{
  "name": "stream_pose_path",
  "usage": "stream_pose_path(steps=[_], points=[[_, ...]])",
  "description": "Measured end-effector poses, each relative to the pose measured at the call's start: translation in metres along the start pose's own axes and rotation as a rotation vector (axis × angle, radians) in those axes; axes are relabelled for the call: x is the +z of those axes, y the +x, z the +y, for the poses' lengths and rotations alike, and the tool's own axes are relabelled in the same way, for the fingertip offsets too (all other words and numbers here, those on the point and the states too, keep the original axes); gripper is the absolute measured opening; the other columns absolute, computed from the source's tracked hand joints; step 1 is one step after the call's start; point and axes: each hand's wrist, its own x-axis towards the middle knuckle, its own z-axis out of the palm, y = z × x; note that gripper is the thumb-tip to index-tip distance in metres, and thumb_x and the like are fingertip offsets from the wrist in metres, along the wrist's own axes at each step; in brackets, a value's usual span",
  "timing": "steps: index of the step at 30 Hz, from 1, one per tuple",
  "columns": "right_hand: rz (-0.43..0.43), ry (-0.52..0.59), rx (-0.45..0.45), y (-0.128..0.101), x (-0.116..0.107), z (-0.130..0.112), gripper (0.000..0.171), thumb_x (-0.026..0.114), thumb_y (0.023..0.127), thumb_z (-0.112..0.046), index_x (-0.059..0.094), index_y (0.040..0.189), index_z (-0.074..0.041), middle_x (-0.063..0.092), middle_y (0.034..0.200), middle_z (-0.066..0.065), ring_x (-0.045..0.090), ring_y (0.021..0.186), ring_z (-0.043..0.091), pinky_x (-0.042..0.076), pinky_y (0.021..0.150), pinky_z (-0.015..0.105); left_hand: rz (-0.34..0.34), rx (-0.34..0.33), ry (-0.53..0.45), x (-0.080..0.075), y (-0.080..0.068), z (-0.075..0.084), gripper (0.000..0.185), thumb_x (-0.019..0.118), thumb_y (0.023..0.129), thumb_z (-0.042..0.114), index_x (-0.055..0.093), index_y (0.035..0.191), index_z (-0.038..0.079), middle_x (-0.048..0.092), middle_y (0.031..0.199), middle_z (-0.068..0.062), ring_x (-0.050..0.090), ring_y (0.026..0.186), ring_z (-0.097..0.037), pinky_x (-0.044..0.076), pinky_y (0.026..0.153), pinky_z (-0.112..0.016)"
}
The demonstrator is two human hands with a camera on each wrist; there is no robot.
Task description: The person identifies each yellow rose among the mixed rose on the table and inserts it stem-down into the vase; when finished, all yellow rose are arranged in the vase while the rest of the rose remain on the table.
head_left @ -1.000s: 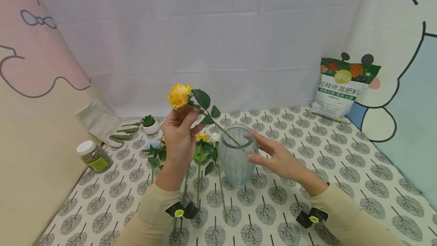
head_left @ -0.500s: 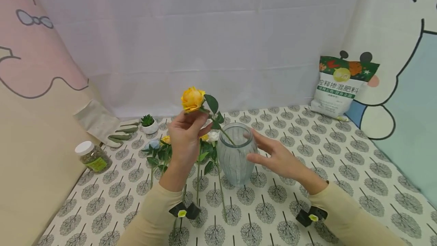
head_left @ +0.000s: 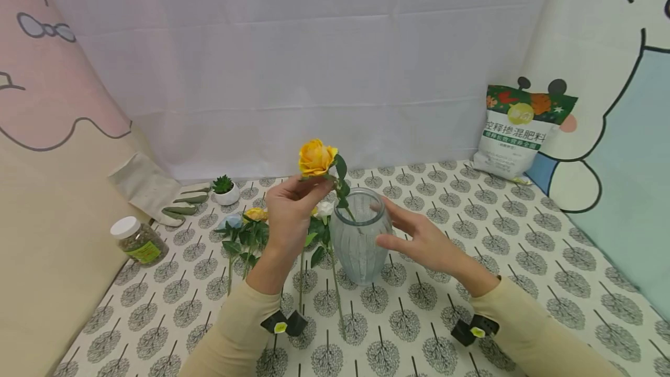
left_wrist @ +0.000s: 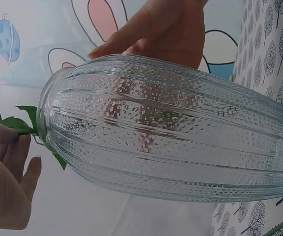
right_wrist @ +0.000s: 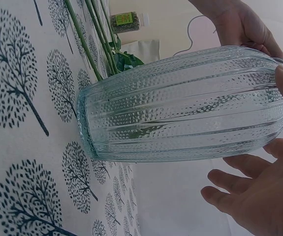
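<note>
Head view: my glass vase (head_left: 360, 236) stands between both hands; right hand (head_left: 419, 238) stays spread beside it. Left hand (head_left: 293, 214) pinches the yellow rose (head_left: 316, 157), now more upright, stem deeper in the mouth, so it's nearly seated.

Yellow rose (head_left: 316, 157), full bloom, stands nearly upright over the mouth of the glass vase (head_left: 358, 243), its leafy green stem dipping inside the rim. The vase, ribbed and dimpled clear glass, sits upright on the tree-patterned cloth, otherwise empty.
</note>
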Motion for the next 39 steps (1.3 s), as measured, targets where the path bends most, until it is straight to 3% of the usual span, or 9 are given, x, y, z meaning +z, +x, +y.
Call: stream_pose_path(steps=[8, 14, 18, 23, 30, 39], points=[[-0.001, 0.0, -0.001, 0.001, 0.0, 0.0, 0.08, 0.067, 0.098, -0.033, 0.02, 0.16, -0.015, 0.039, 0.156, 0.008, 0.04, 0.14, 0.036, 0.029, 0.114, 0.056, -0.036, -0.012, 0.039, 0.001, 0.001, -0.005, 0.022, 0.074, 0.085, -0.008, 0.072, 0.107, -0.013, 0.076, 0.091, -0.003, 0.073, 0.088, -0.018, 0.058, 0.087, -0.041], [-0.004, -0.011, 0.0, 0.001, 0.0, -0.001, 0.08, 0.066, 0.098, -0.032, 0.019, 0.16, -0.016, 0.039, 0.156, 0.006, 0.039, 0.141, 0.033, 0.029, 0.115, 0.053, -0.025, -0.02, 0.092, 0.002, 0.0, -0.006, 0.021, 0.076, 0.085, -0.005, 0.073, 0.105, -0.011, 0.076, 0.093, -0.007, 0.073, 0.088, -0.019, 0.059, 0.086, -0.039], [-0.001, -0.009, 0.0, 0.001, 0.0, -0.001, 0.08, 0.066, 0.098, -0.032, 0.019, 0.16, -0.015, 0.039, 0.156, 0.006, 0.039, 0.141, 0.032, 0.029, 0.115, 0.052, -0.053, -0.036, 0.118, 0.002, -0.001, -0.007, 0.022, 0.077, 0.085, -0.003, 0.073, 0.106, -0.009, 0.076, 0.097, -0.011, 0.072, 0.094, -0.021, 0.058, 0.089, -0.041], [-0.002, -0.007, 0.002, 0.001, 0.0, 0.0, 0.079, 0.066, 0.098, -0.032, 0.019, 0.16, -0.015, 0.039, 0.156, 0.006, 0.038, 0.141, 0.032, 0.028, 0.115, 0.052, -0.094, -0.095, 0.144, -0.001, 0.001, -0.008, 0.02, 0.076, 0.086, -0.002, 0.073, 0.105, -0.009, 0.075, 0.1, -0.012, 0.07, 0.1, -0.023, 0.056, 0.092, -0.04], [-0.002, -0.001, 0.006, 0.0, 0.0, 0.001, 0.081, 0.066, 0.098, -0.033, 0.019, 0.16, -0.013, 0.039, 0.157, 0.005, 0.04, 0.14, 0.032, 0.029, 0.114, 0.054, -0.141, -0.193, 0.154, -0.008, 0.007, -0.008, 0.023, 0.076, 0.088, 0.002, 0.073, 0.108, -0.006, 0.075, 0.1, -0.004, 0.066, 0.109, -0.025, 0.053, 0.098, -0.04], [-0.004, -0.014, 0.006, 0.001, -0.001, 0.001, 0.081, 0.066, 0.098, -0.034, 0.018, 0.16, -0.013, 0.038, 0.157, 0.007, 0.039, 0.141, 0.033, 0.028, 0.114, 0.054, -0.2, -0.241, 0.139, -0.017, 0.011, -0.007, 0.028, 0.074, 0.089, 0.002, 0.071, 0.115, -0.006, 0.074, 0.108, -0.005, 0.062, 0.117, -0.025, 0.05, 0.102, -0.042]])
